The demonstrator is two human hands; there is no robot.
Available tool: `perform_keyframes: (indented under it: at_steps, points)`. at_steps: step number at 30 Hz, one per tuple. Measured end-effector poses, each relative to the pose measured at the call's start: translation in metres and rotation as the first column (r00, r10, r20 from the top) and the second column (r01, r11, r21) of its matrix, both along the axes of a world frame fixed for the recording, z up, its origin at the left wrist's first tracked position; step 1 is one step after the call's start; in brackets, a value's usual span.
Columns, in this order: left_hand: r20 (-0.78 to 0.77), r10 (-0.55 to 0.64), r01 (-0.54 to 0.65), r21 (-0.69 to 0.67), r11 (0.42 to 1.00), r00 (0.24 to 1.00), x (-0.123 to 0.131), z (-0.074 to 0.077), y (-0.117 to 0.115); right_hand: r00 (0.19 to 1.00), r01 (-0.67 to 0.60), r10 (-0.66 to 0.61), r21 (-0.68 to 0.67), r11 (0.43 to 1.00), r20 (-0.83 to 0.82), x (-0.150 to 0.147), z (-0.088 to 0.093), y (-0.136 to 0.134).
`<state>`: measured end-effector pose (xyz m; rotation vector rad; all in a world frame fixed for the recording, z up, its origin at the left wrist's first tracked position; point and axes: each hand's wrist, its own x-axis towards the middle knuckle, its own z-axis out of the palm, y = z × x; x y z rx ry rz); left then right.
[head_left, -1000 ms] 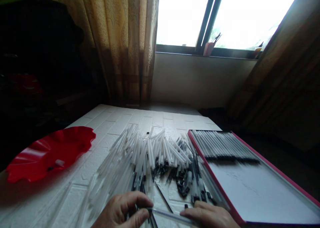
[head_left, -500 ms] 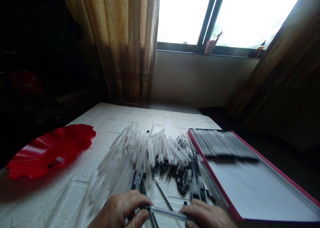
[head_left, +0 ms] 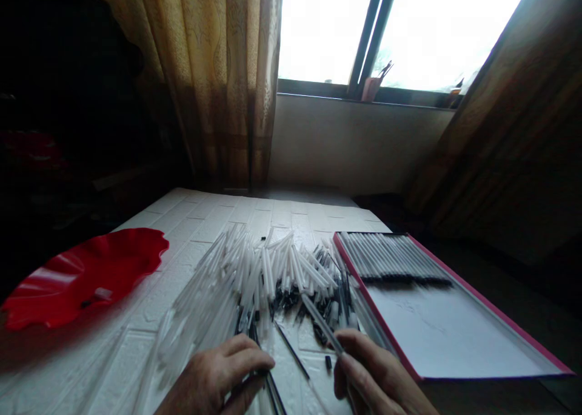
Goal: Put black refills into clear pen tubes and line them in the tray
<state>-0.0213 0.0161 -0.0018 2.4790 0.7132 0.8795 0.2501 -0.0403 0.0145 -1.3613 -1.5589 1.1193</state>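
— Since half a second ago the clear pen barrel (head_left: pixel 321 323) has swung: it lay crosswise, bridging both hands, and now only the right hand (head_left: pixel 370 375) has it, pinched between thumb and fingers.

— Which way does its long axis run?

— Up and away to the left, its free end over the heap of loose pen parts (head_left: pixel 268 281) on the white brick-patterned table (head_left: pixel 150 306).

— And the left hand (head_left: pixel 222 372)?

— Apart from the barrel, fingertips curled on thin black refills (head_left: pixel 268 391) at the heap's near edge.

— The tray?

— The red-edged tray (head_left: pixel 454 336) of lined-up pens (head_left: pixel 393 258) sits just right of the right hand, the nearer one to it. A red dish (head_left: pixel 82 275) lies far left.
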Motion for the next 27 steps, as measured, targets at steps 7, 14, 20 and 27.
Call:
perform_keyframes:
  at_steps: [7,14,20,27]
  points:
    - [-0.133,0.148,-0.057,0.525,0.849,0.98,0.007,-0.017,0.001,0.923,0.242,-0.252,-0.07,0.968,-0.292,0.003,0.007,0.005]
    - [-0.123,0.212,-0.13,0.473,0.872,0.969,0.002,-0.003,0.007,0.776,0.446,-0.462,-0.145,0.883,-0.428,0.002,0.005,0.006]
    - [-0.114,0.301,-0.252,0.317,0.914,0.947,-0.003,0.009,0.01,0.688,0.485,-0.426,-0.064,0.872,-0.588,0.011,0.001,0.011]
    - [-0.474,0.217,-0.202,0.084,0.976,0.853,0.016,0.045,0.02,0.672,0.531,-0.423,-0.004,0.848,-0.607,0.027,-0.011,0.022]
